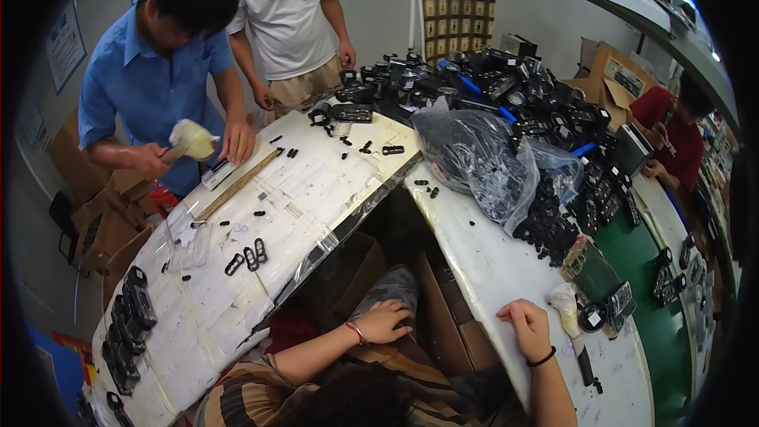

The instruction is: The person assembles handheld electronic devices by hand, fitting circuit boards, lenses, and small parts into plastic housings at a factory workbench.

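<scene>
My left hand lies palm down on my leg, its fingers stretched out and holding nothing; a red band circles that wrist. On the right table rests my right hand, fingers curled in, with nothing visible in them. Beside it is a mallet-like tool with a whitish wrapped head and a dark handle. A round black part and a black rectangular part lie close to that head. Tiny black pieces are near the handle's end.
Across the left table, a person in blue holds a wrapped-head mallet near a wooden strip. Black housings line its left edge. A plastic bag and heaped black parts cover the far right. Cardboard boxes stand between tables.
</scene>
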